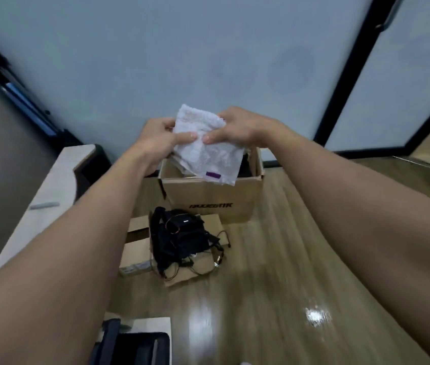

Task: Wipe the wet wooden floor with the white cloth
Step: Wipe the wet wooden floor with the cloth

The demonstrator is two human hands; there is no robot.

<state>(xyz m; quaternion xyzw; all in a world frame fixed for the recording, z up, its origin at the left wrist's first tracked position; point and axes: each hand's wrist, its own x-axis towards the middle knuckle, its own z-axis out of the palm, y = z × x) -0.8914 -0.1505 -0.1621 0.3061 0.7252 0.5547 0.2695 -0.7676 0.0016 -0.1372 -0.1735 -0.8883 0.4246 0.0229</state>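
While both arms are stretched forward, the white cloth [204, 148] is held up in the air between the two hands, above the open top of a cardboard box [210, 198]. The cloth is folded or bunched; its lower edge hangs over the box's near rim, and a small purple tag [213, 175] is seen near that edge. The left hand [160, 139] is closed on the cloth's left side, thumb pressed across the front of the fabric. The right hand [240, 127] is closed on the upper right part, thumb tip laid on the front just beside the left thumb. Both grips are narrow pinches on the cloth.

The box stands on the wooden floor [274, 259], dark lettering printed on its near face. Just in front of it, a black bundle of straps and wires [182, 238] is seen lying on flattened cardboard [140, 248]. A bright wet-looking glare [315, 314] is noted on the floor to the right, nearer the camera. A pale desk top [58, 196] runs along the left. Frosted glass panels [182, 61] in dark frames fill the background.
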